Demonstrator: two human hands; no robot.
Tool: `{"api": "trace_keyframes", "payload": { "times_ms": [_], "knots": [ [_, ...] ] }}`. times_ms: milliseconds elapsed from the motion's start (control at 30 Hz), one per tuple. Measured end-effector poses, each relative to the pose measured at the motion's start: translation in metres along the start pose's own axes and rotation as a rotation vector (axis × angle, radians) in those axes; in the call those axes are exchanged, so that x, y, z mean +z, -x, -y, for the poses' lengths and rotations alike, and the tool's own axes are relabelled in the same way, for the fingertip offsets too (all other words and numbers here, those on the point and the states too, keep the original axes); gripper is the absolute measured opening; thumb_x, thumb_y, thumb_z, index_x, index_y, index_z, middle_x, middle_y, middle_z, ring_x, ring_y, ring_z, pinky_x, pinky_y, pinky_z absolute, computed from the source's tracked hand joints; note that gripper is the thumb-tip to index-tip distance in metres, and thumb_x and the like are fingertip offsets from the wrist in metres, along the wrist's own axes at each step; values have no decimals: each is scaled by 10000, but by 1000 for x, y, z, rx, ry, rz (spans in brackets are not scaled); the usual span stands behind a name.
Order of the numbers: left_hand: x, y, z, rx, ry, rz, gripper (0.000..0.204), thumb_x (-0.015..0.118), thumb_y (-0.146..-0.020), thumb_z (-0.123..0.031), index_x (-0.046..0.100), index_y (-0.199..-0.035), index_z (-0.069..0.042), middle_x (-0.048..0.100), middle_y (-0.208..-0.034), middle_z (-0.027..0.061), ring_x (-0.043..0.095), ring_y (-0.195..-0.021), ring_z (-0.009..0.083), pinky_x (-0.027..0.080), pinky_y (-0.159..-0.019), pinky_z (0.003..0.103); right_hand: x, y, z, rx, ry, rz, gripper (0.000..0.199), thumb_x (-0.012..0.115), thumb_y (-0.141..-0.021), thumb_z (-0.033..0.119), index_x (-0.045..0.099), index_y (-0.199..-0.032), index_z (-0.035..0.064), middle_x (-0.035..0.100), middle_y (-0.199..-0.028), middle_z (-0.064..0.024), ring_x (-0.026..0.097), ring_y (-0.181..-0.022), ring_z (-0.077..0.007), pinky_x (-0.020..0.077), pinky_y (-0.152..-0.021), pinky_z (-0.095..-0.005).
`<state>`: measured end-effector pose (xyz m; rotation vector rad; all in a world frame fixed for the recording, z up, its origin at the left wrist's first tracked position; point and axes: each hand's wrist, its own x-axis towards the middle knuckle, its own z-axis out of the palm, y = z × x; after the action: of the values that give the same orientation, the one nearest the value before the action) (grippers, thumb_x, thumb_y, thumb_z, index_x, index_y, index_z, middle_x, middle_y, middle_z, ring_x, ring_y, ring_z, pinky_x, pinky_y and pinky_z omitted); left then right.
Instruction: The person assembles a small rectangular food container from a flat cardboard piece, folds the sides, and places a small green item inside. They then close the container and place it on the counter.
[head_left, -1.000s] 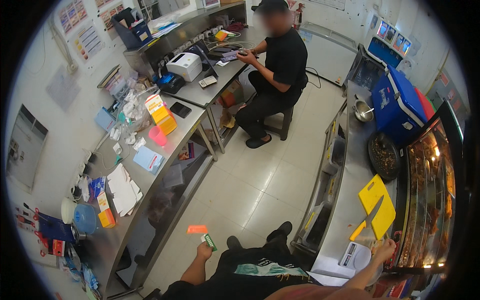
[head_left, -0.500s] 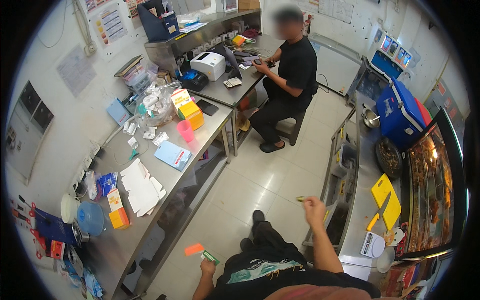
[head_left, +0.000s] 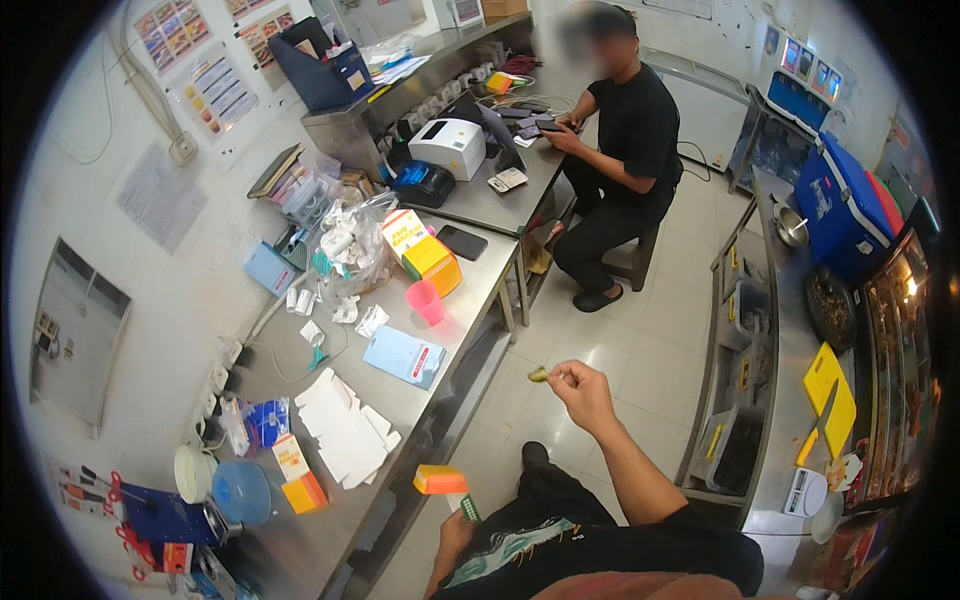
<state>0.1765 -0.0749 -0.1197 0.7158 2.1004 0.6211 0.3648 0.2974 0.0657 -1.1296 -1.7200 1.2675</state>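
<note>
My right hand (head_left: 587,397) is held out over the floor, its fingertips pinching a small yellow-green piece (head_left: 539,375) that I cannot name for sure. Lower and to the left, my left hand (head_left: 457,533) grips a small folded carton (head_left: 440,481) with orange, white and green faces. The carton is close to the front edge of the steel table (head_left: 385,520). On that table lie flat white cardboard pieces (head_left: 345,430), and a small orange-and-white box (head_left: 300,485) stands beside them.
A seated person (head_left: 625,130) holds a phone at the far table. A light blue box (head_left: 404,357), a pink cup (head_left: 426,302) and an orange-yellow carton (head_left: 430,262) stand on the left table. At right, a counter bears a yellow cutting board (head_left: 829,390), knife (head_left: 820,425) and scale (head_left: 806,492).
The view has swung left, so the room sits further right. My right hand has moved left with the small piece. The carton in my left hand has come up and turned.
</note>
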Motion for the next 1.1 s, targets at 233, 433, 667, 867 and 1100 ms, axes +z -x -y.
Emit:
{"api": "trace_keyframes", "payload": {
  "times_ms": [233,433,667,867,1100],
  "knots": [
    [-60,-41,-42,155,-163,163,273,708,-920,-121,683,-1177,-31,725,-1052,230,722,-989,361,545,-883,397,49,-15,101,-84,-509,62,78,735,-954,45,717,-1019,6,631,-785,58,527,-701,-7,423,-629,-196],
    [-89,-47,-59,326,-40,305,303,714,-970,-150,673,-1244,-28,758,-1058,152,721,-959,216,547,-881,373,70,53,190,-369,-664,55,127,745,-899,-53,712,-1019,-23,674,-861,-9,554,-691,-33,426,-632,-204],
    [-144,-51,-18,562,171,458,285,714,-981,-212,685,-1194,-24,731,-976,82,650,-858,157,514,-797,331,115,166,272,-777,-776,60,122,770,-803,-56,754,-923,-68,677,-752,-102,558,-594,-159,424,-554,-318],
    [-187,-15,-3,399,338,642,228,709,-992,-163,683,-1178,-33,679,-961,0,584,-844,98,488,-783,277,163,227,328,-1007,-748,173,168,822,-878,60,734,-915,-79,642,-668,-119,546,-521,-197,397,-461,-319],
    [-219,17,-13,542,201,665,237,694,-1006,-151,672,-1209,-31,680,-985,2,592,-862,93,487,-771,272,210,263,380,-1076,-805,328,99,747,-931,23,728,-937,-74,601,-646,-126,503,-495,-208,376,-454,-324]
  ]
}}
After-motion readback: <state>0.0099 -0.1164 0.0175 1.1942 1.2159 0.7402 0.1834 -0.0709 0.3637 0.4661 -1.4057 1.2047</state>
